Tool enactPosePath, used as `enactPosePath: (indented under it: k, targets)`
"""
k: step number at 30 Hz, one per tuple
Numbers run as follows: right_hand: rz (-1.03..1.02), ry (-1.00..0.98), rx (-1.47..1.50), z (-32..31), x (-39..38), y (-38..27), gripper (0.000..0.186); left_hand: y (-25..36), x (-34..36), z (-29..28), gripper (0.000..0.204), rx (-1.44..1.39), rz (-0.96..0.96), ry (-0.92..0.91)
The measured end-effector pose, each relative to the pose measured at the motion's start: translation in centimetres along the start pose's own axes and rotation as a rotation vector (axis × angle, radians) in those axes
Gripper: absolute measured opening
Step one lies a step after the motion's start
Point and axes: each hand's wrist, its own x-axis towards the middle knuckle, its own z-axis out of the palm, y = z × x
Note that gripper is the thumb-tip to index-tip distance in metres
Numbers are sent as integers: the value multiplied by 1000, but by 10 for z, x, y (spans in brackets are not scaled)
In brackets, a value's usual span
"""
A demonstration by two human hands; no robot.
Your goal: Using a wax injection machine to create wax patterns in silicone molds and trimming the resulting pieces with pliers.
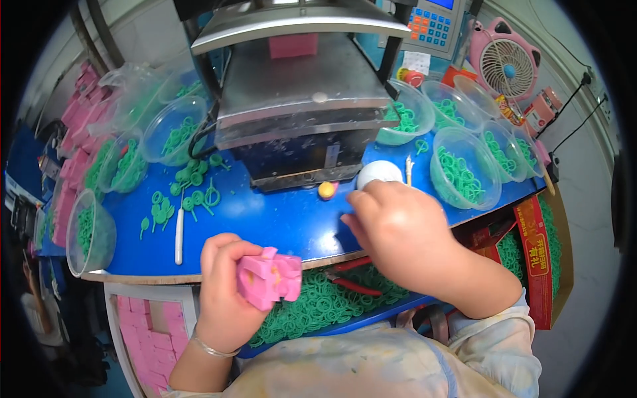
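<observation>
The left hand has its fingers wrapped round a pink block, held in front of the front edge of the blue worktop. The right hand hangs over the worktop with bent fingers, near a white round object and a small yellow piece; whether its fingertips grip anything, I cannot tell.

Work looks partway through: many green rings already sit in clear bowls, such as the large bowl on the right, while loose green pieces lie near a white-handled pick. The pink block is not set down, and the press stands behind with no hand on it. How many blocks remain is unclear
</observation>
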Motion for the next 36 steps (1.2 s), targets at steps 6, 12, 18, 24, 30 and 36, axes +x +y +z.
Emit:
enactPosePath:
  k: [6,12,18,24,30,36]
  targets:
    - [10,38,-237,52,12,-8,16,-2,0,3,35,-213,7,-92]
    - [-101,1,72,37,6,-12,15,2,-11,-2,36,-974,-337,-233]
    - [-157,21,772,9,10,-26,24,-8,-8,5,36,-969,-243,-264]
    - [-385,-65,1135,12,-9,-44,22,-12,-4,8,39,-1455,-281,-182]
    - [59,-43,1082,15,-3,-55,36,1,-12,10,80,-1463,-417,-320]
    - [-104,58,879,20,-8,-48,34,6,-14,11,60,-1187,-447,-398]
